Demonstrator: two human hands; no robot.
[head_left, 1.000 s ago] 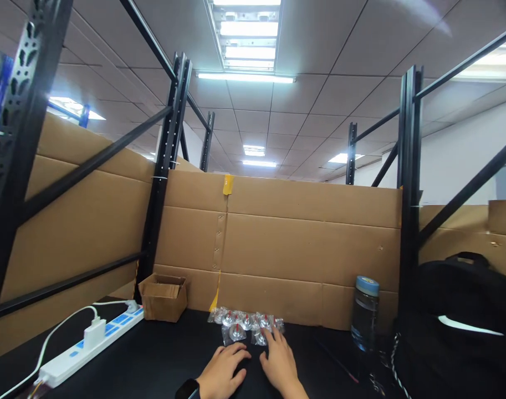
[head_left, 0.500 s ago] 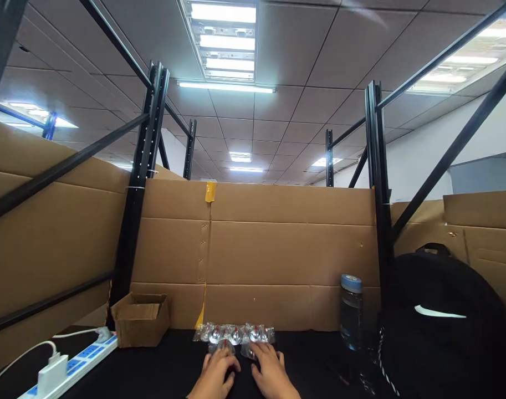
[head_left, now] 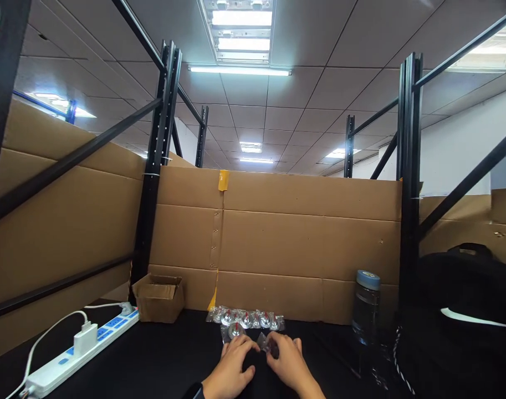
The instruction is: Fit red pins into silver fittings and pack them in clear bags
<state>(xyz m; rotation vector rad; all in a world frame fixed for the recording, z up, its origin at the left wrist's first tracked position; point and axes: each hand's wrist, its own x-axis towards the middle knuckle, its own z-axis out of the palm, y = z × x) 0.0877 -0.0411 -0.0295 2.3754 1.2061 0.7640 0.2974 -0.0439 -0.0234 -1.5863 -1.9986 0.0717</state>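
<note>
Several small round silvery items in clear wrappers (head_left: pixel 246 320) lie in a row on the black surface, near the cardboard wall. One more wrapped round item (head_left: pixel 236 331) lies in front of the row, just beyond the fingertips of my left hand (head_left: pixel 231 368). That hand is open, palm down, fingers apart. My right hand (head_left: pixel 289 360) is closed on a clear-wrapped item (head_left: pixel 264 342), its fingers and thumb bent round it, in front of the row's right part. A fingertip of my left hand is close to this wrapper.
A small open cardboard box (head_left: pixel 159 299) and a white power strip (head_left: pixel 84 354) are on the left. A blue-lidded bottle (head_left: pixel 366 307) and a black backpack (head_left: pixel 469 332) stand right. A cardboard wall (head_left: pixel 273 238) closes off the back.
The view has shifted, with the scene lying further right in it. My right hand has drawn a wrapped item back from the row. The front wrapped item is less covered by my left hand.
</note>
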